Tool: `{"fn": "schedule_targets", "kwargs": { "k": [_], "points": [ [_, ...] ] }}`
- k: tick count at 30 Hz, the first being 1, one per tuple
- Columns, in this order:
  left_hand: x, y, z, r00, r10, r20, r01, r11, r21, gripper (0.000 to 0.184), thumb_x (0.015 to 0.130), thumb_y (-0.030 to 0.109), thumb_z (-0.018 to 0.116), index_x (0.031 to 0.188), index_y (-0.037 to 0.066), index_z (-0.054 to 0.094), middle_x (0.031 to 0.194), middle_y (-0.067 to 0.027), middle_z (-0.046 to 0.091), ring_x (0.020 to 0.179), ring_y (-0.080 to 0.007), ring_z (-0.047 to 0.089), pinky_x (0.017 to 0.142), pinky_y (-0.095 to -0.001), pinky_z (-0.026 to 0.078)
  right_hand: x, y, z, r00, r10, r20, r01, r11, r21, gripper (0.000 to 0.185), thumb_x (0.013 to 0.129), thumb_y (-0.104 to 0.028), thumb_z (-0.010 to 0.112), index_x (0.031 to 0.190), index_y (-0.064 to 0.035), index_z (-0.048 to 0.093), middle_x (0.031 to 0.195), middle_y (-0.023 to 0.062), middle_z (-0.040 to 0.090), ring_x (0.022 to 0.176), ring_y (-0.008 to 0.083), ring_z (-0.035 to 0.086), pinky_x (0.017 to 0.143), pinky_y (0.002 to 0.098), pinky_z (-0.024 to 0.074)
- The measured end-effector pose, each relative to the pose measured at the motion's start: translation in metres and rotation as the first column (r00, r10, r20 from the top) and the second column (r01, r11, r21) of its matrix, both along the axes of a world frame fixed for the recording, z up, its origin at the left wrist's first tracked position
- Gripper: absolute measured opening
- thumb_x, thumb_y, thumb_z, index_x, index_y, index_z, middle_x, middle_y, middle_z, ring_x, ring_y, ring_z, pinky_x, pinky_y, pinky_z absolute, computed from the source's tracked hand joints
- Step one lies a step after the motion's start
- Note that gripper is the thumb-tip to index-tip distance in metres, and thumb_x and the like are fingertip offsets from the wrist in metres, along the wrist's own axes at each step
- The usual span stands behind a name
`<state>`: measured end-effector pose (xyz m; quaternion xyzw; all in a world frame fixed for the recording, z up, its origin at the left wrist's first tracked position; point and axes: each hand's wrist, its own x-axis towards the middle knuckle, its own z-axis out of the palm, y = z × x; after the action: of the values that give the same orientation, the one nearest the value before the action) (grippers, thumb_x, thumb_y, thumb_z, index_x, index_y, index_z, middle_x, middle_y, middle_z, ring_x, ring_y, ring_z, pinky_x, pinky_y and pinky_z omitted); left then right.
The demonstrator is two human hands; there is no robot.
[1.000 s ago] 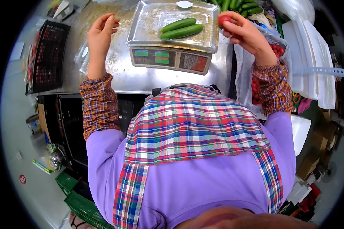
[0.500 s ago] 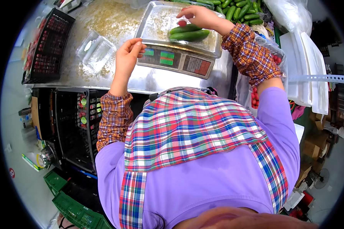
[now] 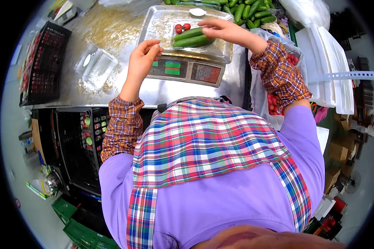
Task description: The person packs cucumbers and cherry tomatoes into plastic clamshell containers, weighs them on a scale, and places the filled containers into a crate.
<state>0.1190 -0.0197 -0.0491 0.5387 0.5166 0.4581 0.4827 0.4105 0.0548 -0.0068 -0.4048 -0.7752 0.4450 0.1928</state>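
Note:
On the metal pan of a weighing scale point(image 3: 153, 31) lies a clear plastic tray with two cucumbers point(image 3: 191, 38) and two red tomatoes point(image 3: 182, 28) in it. My right hand point(image 3: 222, 31) hovers over the cucumbers' right ends, fingers stretched toward the left, with nothing visible in them. My left hand point(image 3: 144, 56) is beside the scale's left front corner, its thumb and fingertips close together; anything between them is too small to make out.
An empty clear container point(image 3: 96, 66) lies on the metal table point(image 3: 112, 25). A black crate point(image 3: 43, 64) stands at the left. Cucumbers point(image 3: 251, 12) are heaped at the back right, above a lined crate of tomatoes point(image 3: 273, 103). White foam sheets point(image 3: 320, 66) stand at the far right.
My right hand has come from the tomato crate side to the tray and let go of red tomatoes, now lying beside the cucumbers. My left hand has moved right, toward the scale.

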Motion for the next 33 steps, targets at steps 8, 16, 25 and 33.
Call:
{"fn": "schedule_targets", "kwargs": {
  "k": [8,16,25,33],
  "points": [
    [0.027,0.056,0.006,0.829,0.149,-0.539,0.112,0.901,0.42,0.019,0.079,0.014,0.065,0.096,0.007,0.067,0.083,-0.0107,0.068,0.073,-0.0222,0.062,0.069,-0.0342,0.049,0.186,-0.029,-0.026,0.82,-0.572,0.032,0.546,0.797,0.26,0.037,0.083,-0.024,0.065,0.114,-0.0044,0.058,0.11,0.0105,0.063,0.099,0.0222,0.061,0.084,0.0322,0.0483],
    [0.052,0.11,-0.023,0.385,0.224,-0.895,0.399,0.834,0.381,0.02,0.074,0.02,0.069,0.093,0.013,0.068,0.1,-0.0093,0.06,0.098,-0.0337,0.05,0.082,-0.0401,0.045,0.24,-0.148,-0.129,0.421,-0.57,0.706,0.253,0.821,0.512,0.062,0.069,-0.024,0.074,0.122,-0.0053,0.048,0.111,0.0189,0.052,0.103,0.0408,0.047,0.089,0.0456,0.0428],
    [0.093,0.064,0.012,0.542,-0.049,-0.839,0.566,0.759,0.321,0.035,0.078,0.026,0.069,0.101,0.001,0.063,0.104,-0.0161,0.06,0.099,-0.0361,0.052,0.086,-0.0408,0.041,0.217,-0.142,-0.123,0.629,-0.65,0.426,0.541,0.76,0.361,0.067,0.07,-0.03,0.073,0.126,-0.0076,0.046,0.112,0.0204,0.053,0.106,0.0359,0.052,0.089,0.0427,0.0437],
    [0.116,0.047,0.008,0.731,-0.15,-0.666,0.513,0.764,0.392,0.028,0.078,0.023,0.069,0.096,0.003,0.063,0.095,-0.0144,0.062,0.089,-0.0331,0.056,0.08,-0.0384,0.043,0.214,-0.141,-0.12,0.636,-0.559,0.532,0.357,0.824,0.44,0.033,0.069,-0.025,0.072,0.09,-0.0068,0.053,0.093,0.0144,0.057,0.09,0.0335,0.056,0.074,0.0432,0.045]
  ]
}}
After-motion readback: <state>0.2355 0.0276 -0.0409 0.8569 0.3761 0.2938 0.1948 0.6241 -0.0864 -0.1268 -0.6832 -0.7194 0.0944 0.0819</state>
